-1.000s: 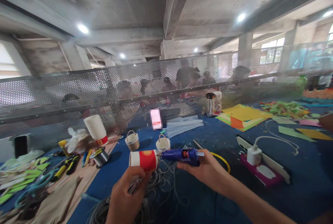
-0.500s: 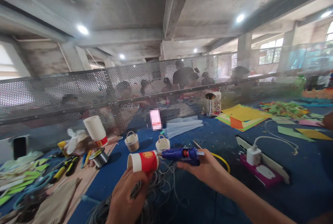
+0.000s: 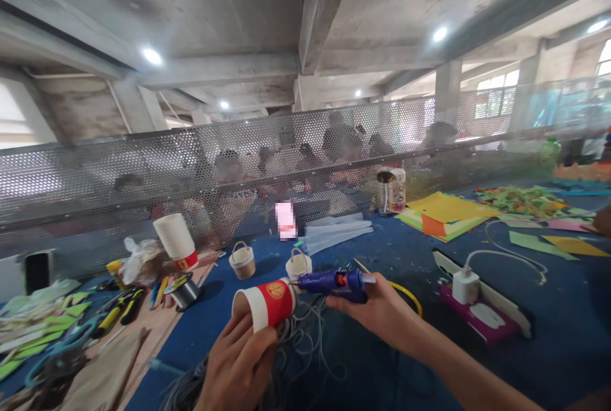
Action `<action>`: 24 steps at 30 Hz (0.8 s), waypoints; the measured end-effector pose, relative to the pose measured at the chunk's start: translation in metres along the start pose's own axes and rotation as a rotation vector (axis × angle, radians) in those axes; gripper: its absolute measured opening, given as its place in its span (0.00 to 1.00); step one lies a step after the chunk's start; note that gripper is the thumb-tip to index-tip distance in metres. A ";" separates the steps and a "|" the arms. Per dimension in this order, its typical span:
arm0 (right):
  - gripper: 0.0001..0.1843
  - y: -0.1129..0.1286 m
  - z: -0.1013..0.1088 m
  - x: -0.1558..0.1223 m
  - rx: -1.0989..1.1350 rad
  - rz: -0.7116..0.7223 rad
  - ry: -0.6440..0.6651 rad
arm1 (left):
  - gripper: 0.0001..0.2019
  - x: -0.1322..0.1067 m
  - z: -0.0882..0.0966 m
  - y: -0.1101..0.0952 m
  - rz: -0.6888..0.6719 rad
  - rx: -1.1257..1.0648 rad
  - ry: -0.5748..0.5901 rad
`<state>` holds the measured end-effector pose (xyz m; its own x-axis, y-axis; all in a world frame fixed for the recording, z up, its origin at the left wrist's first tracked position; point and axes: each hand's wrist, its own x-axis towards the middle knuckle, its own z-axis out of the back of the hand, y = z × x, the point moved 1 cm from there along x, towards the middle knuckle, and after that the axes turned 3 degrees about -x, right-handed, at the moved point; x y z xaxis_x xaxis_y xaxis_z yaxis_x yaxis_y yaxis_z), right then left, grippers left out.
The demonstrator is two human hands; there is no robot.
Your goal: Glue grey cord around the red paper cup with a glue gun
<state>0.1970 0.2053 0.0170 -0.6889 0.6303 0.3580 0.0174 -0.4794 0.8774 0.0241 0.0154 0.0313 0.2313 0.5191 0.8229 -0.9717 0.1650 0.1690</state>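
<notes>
In the head view my left hand (image 3: 241, 357) grips a red and white paper cup (image 3: 275, 304) lying on its side, fingers inside its mouth and thumb on the outer wall. My right hand (image 3: 370, 306) is wrapped round a blue glue gun (image 3: 329, 282), whose nozzle touches or nearly touches the cup's base edge. Loose grey cord (image 3: 312, 334) lies in loops beneath the cup and hands. Two small handled buckets stand just behind: one (image 3: 242, 261) to the left, the other (image 3: 296, 263) partly covered by the glue gun.
A leaning stack of paper cups (image 3: 174, 236), a wire spool (image 3: 184, 290) and scissors (image 3: 69, 341) lie left. Translucent strips (image 3: 337, 233) and coloured paper (image 3: 446, 210) are behind. A charger sits on a purple power strip (image 3: 477, 315) at right. A perforated metal partition (image 3: 200, 175) bounds the table.
My left hand has turned the cup and shifted its grip, so its fingers now reach inside the mouth. The glue gun and my right hand have barely moved.
</notes>
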 end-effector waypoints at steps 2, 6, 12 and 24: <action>0.13 0.002 0.002 0.000 -0.021 -0.007 0.002 | 0.11 -0.001 0.000 0.000 -0.037 0.023 0.025; 0.15 0.006 0.003 0.001 0.007 0.003 0.031 | 0.13 -0.007 0.000 -0.001 -0.069 0.037 0.046; 0.21 0.020 -0.006 0.005 0.404 -0.067 0.064 | 0.08 -0.011 -0.008 -0.004 0.187 -0.064 -0.061; 0.16 0.006 -0.044 -0.004 0.600 -0.135 0.048 | 0.08 -0.009 -0.016 -0.011 0.618 -0.219 -0.135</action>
<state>0.1682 0.1729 0.0070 -0.7448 0.6268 0.2287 0.3231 0.0390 0.9456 0.0337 0.0223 0.0128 -0.3864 0.4659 0.7960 -0.8880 0.0452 -0.4576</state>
